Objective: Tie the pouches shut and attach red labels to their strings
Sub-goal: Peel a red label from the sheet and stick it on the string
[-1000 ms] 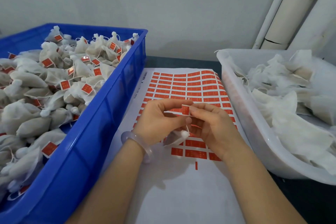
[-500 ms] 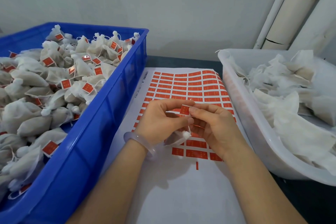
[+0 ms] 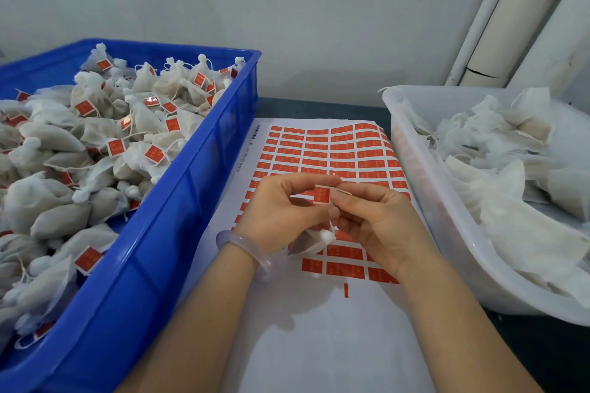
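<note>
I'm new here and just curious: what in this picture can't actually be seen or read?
Head view only:
Print on the red label: too small and blurred.
Most of the pouch: hidden under the left hand and right hand.
Part of the blue crate: cut off by the left edge.
Part of the white tub: cut off by the right edge.

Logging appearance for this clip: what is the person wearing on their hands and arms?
No sleeves or gloves in view; the left hand and right hand show no rings. A smooth, translucent pale lilac bangle circles the left wrist.
</note>
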A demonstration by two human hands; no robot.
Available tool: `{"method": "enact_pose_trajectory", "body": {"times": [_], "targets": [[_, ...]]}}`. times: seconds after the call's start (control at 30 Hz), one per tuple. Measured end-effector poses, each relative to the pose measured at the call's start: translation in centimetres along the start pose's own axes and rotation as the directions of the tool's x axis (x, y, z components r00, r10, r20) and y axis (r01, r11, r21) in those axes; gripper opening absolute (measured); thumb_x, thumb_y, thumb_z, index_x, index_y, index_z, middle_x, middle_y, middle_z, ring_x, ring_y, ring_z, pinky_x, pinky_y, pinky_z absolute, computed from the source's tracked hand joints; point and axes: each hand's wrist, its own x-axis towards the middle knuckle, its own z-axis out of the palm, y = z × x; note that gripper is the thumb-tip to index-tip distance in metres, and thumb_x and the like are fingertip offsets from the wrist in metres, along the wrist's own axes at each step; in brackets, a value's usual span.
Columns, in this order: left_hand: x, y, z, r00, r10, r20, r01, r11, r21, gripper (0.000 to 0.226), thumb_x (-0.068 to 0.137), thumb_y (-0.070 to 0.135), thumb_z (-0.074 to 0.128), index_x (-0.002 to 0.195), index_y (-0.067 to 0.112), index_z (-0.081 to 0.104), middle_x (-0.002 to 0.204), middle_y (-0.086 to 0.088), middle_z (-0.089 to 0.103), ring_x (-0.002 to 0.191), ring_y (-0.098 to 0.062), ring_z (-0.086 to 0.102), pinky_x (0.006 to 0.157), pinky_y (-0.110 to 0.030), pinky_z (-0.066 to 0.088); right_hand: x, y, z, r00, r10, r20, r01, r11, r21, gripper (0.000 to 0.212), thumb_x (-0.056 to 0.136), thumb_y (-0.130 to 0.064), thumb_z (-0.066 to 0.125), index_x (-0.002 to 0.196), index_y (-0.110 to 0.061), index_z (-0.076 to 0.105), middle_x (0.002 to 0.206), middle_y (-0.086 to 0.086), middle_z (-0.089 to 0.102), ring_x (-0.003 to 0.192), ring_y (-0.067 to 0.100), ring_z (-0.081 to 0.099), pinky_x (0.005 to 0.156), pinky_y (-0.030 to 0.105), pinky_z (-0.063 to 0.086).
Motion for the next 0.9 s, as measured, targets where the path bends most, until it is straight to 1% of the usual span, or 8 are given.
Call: {"method": "enact_pose_trajectory", "body": {"times": [0.1,0.2,0.27,0.43,0.53,0.6,0.77,0.9], "targets": [[-0.02,0.04,0.04,1.000,0.009,0.003,-0.009,1.000,-0.011,0.034,0.077,0.012,0.073,0.092,0.042,0.066,0.084,0.030,0.067,0.080,0.001,0.067,0.060,-0.010,0.050,0.05,0.04,0.00,1.000,0.006,-0.013,-0.006,1.000,-0.022,0.010,0.073,-0.015,0.071,0.081,-0.019,0.076,0.082,0.004,0.074,0.074,0.021,0.070,0.067,0.030,0.057],[-0.07,0.02,0.16,1.000,0.017,0.008,-0.017,1.000,-0.021,0.034,0.076,0.011,0.073,0.091,0.042,0.066,0.083,0.029,0.068,0.080,0.002,0.067,0.059,-0.009,0.049,0.11,0.03,0.02,1.000,0.013,-0.016,-0.014,0.999,-0.044,0.012,0.070,-0.018,0.072,0.081,-0.019,0.076,0.080,0.003,0.073,0.071,0.019,0.069,0.063,0.027,0.054],[-0.14,0.01,0.24,0.999,0.031,0.012,-0.031,0.999,-0.020,0.035,0.077,0.010,0.073,0.091,0.042,0.065,0.082,0.030,0.068,0.081,0.004,0.066,0.059,-0.008,0.049,0.15,0.03,-0.01,1.000,0.019,-0.015,-0.020,0.999,-0.050,0.013,0.068,-0.019,0.073,0.081,-0.019,0.076,0.082,0.003,0.074,0.073,0.020,0.070,0.062,0.027,0.053],[-0.28,-0.06,0.20,0.998,0.058,0.017,-0.057,0.998,-0.017,0.037,0.078,0.009,0.072,0.090,0.043,0.064,0.083,0.035,0.066,0.084,0.009,0.064,0.060,-0.006,0.048,0.16,0.06,-0.17,0.999,0.037,-0.002,-0.037,0.999,-0.036,0.009,0.075,-0.013,0.072,0.082,-0.017,0.076,0.084,0.004,0.074,0.078,0.023,0.070,0.067,0.030,0.055],[-0.35,-0.20,0.12,0.998,0.067,0.021,-0.067,0.998,-0.009,0.037,0.078,0.009,0.072,0.093,0.042,0.064,0.086,0.035,0.066,0.085,0.009,0.064,0.060,-0.006,0.047,0.10,0.00,-0.13,0.999,0.042,0.002,-0.042,0.998,-0.044,0.010,0.077,-0.010,0.071,0.085,-0.015,0.075,0.083,0.005,0.073,0.073,0.020,0.069,0.060,0.026,0.053],[-0.38,-0.26,0.18,0.997,0.075,0.025,-0.076,0.997,0.008,0.038,0.078,0.010,0.072,0.095,0.043,0.064,0.089,0.035,0.065,0.087,0.008,0.064,0.061,-0.007,0.048,0.12,-0.01,-0.15,0.999,0.041,-0.008,-0.041,0.997,-0.059,0.011,0.079,-0.010,0.070,0.088,-0.013,0.074,0.081,0.006,0.073,0.071,0.020,0.067,0.059,0.025,0.052],[-0.38,-0.30,0.39,0.995,0.092,0.029,-0.094,0.993,0.071,0.039,0.079,0.011,0.071,0.099,0.044,0.062,0.086,0.041,0.062,0.088,0.012,0.061,0.063,-0.004,0.046,0.25,0.24,-0.14,0.999,0.036,-0.040,-0.039,0.996,-0.086,0.011,0.081,-0.010,0.069,0.091,-0.011,0.072,0.083,0.005,0.072,0.077,0.022,0.067,0.060,0.025,0.051],[-0.48,-0.28,0.37,0.994,0.107,0.026,-0.109,0.992,0.068,0.040,0.079,0.010,0.071,0.099,0.044,0.062,0.087,0.039,0.063,0.090,0.012,0.061,0.064,-0.005,0.047,0.33,0.29,-0.15,0.999,0.002,-0.052,-0.007,0.995,-0.104,0.008,0.082,-0.009,0.068,0.088,-0.012,0.072,0.084,0.005,0.072,0.080,0.024,0.069,0.065,0.028,0.055]]}}
